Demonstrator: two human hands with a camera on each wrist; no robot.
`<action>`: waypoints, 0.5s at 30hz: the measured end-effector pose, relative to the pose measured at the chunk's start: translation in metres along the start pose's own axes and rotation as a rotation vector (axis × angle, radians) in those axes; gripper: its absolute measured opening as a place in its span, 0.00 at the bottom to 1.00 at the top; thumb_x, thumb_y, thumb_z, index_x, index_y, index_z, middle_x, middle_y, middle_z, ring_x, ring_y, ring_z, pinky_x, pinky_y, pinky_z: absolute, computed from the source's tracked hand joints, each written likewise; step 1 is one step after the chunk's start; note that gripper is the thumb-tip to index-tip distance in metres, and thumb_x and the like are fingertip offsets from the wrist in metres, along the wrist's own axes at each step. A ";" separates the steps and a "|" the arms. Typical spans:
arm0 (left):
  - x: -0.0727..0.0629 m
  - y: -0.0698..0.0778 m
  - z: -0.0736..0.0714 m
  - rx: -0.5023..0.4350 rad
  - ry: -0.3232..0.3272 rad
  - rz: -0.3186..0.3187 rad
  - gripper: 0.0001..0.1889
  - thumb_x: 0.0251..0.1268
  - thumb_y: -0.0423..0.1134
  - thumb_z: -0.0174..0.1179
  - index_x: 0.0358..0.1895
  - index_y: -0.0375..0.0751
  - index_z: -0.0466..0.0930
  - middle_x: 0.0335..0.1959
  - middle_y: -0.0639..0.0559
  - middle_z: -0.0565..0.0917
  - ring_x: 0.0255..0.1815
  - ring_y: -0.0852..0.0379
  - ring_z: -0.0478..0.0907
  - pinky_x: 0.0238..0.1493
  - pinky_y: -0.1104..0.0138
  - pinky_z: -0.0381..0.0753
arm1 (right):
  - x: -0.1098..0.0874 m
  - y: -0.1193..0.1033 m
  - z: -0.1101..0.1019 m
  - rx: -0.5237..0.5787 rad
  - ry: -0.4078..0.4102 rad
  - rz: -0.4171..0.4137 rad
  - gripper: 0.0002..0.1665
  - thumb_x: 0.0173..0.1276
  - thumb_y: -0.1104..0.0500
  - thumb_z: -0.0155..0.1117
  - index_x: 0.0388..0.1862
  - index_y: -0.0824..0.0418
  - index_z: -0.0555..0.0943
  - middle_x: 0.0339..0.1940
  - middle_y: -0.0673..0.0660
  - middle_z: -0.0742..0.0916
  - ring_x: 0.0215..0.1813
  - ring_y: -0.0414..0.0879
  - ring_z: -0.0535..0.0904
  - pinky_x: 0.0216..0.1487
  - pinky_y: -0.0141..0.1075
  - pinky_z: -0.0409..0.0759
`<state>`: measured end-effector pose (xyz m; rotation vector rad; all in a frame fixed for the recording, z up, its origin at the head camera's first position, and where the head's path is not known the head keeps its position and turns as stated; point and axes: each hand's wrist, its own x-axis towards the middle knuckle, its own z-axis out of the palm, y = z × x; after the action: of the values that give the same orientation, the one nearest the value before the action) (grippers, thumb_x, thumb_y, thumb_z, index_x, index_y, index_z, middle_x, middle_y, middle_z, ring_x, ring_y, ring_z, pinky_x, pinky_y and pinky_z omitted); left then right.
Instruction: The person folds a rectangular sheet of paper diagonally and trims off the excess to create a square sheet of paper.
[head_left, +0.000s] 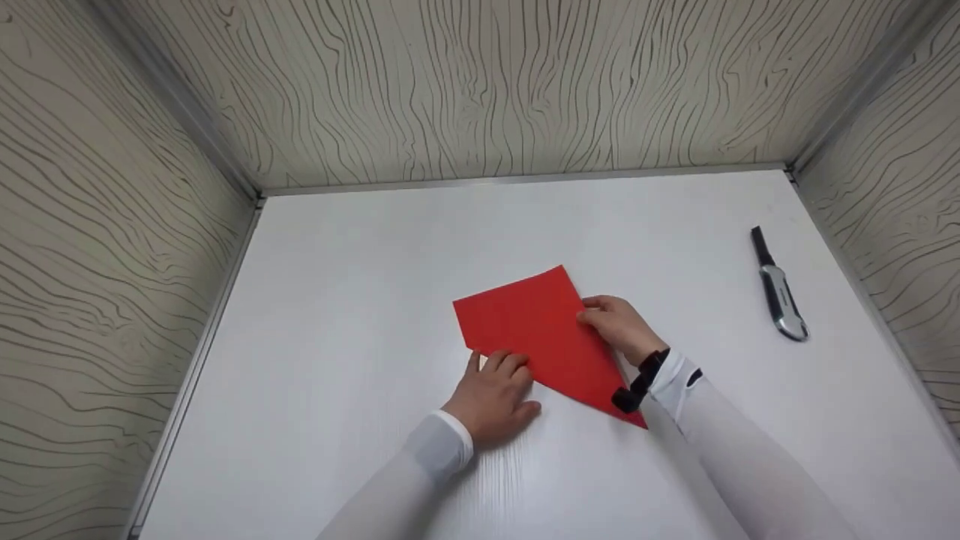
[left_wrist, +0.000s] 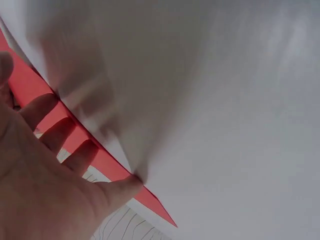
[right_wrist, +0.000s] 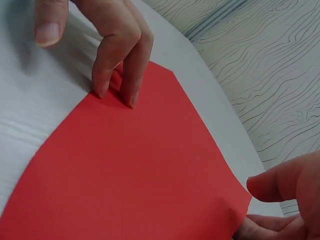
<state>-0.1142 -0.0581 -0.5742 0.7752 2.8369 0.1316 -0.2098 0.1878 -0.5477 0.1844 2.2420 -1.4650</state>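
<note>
A red sheet of paper (head_left: 525, 319), folded to a long point at the lower right, lies slanted on the white table. My left hand (head_left: 493, 397) has its fingertips on the paper's near left edge, the thumb resting apart. In the left wrist view the extended fingers of that hand (left_wrist: 55, 170) meet the paper (left_wrist: 30, 82) along its edge. At the opposite edge my right hand (head_left: 619, 326) pinches the paper. The right wrist view has the right thumb (right_wrist: 272, 186) at the paper's rim (right_wrist: 150, 160), with other fingers partly hidden beneath it.
A silver and black utility knife (head_left: 781, 300) lies at the right of the white table (head_left: 337, 300). Wood-patterned panels (head_left: 487, 90) enclose the table at the back and both sides. A black wrist device (head_left: 641, 381) overlaps the paper's lower right point in the head view.
</note>
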 end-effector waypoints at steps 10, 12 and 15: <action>-0.010 -0.029 -0.003 -0.107 0.055 -0.094 0.35 0.71 0.61 0.57 0.77 0.52 0.66 0.76 0.50 0.67 0.76 0.47 0.63 0.75 0.53 0.63 | 0.000 0.000 -0.005 -0.010 0.065 -0.060 0.20 0.77 0.55 0.58 0.60 0.66 0.78 0.54 0.62 0.83 0.50 0.55 0.78 0.49 0.40 0.79; -0.012 -0.038 -0.005 -0.094 0.041 -0.148 0.36 0.73 0.62 0.54 0.79 0.52 0.63 0.78 0.49 0.65 0.78 0.45 0.61 0.77 0.50 0.60 | -0.006 -0.002 -0.007 0.008 0.071 -0.082 0.20 0.78 0.54 0.58 0.60 0.65 0.78 0.53 0.62 0.83 0.49 0.55 0.79 0.49 0.40 0.80; -0.012 -0.050 -0.008 -0.112 0.029 -0.246 0.36 0.75 0.63 0.49 0.80 0.50 0.63 0.80 0.47 0.63 0.79 0.42 0.58 0.78 0.46 0.55 | -0.014 -0.007 -0.011 0.050 0.078 -0.110 0.21 0.78 0.52 0.59 0.62 0.64 0.77 0.54 0.62 0.84 0.49 0.56 0.81 0.50 0.41 0.82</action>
<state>-0.1304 -0.1073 -0.5710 0.4014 2.8937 0.2639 -0.2031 0.1966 -0.5322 0.1384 2.3116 -1.5979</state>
